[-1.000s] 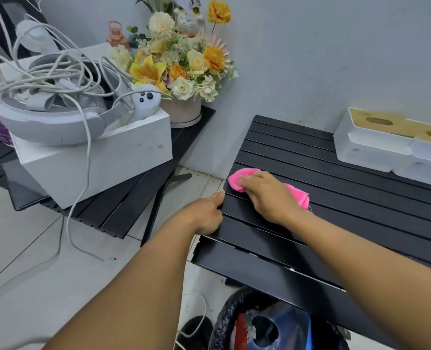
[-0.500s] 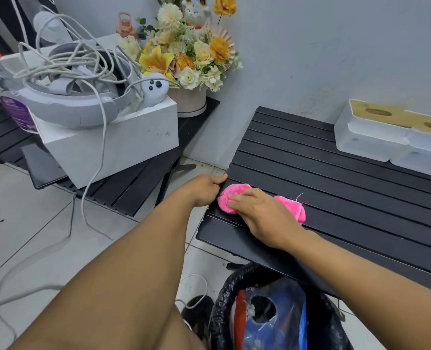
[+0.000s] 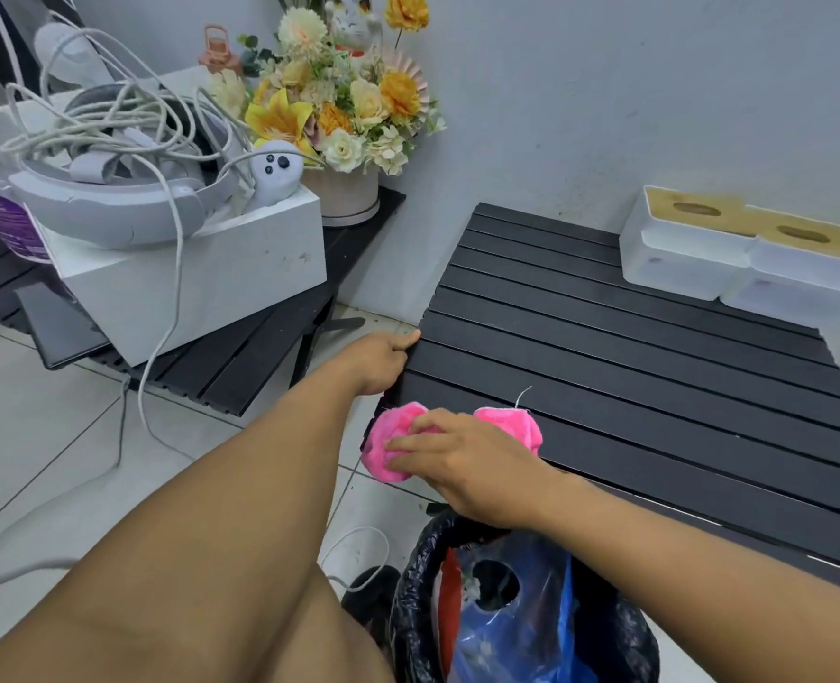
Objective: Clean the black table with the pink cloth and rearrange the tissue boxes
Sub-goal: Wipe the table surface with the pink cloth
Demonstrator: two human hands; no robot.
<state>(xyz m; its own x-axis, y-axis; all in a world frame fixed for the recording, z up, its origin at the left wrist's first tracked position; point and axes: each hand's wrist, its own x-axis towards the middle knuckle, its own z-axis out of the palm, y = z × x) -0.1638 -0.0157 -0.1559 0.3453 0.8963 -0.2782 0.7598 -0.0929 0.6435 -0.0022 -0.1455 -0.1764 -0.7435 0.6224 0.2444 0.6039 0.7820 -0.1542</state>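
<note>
The pink cloth [image 3: 389,438] lies bunched at the near left corner of the black slatted table [image 3: 630,367], partly hanging over the edge. My right hand [image 3: 462,460] presses down on it, fingers lying across the cloth and pointing left. My left hand [image 3: 383,359] grips the table's left edge, thumb on top. Two white tissue boxes with wooden lids stand side by side at the far right against the wall, one [image 3: 679,248] to the left of the other [image 3: 802,271].
A bin lined with a black bag [image 3: 506,608] holding blue plastic stands under the table's near edge. To the left, a second black table carries a white box [image 3: 186,283] with a headset and cables, and a flower pot [image 3: 344,125]. A cable trails over the tiled floor.
My right hand has slid the pink cloth toward me, down to the near left corner. My left hand has kept its hold on the table's left edge.
</note>
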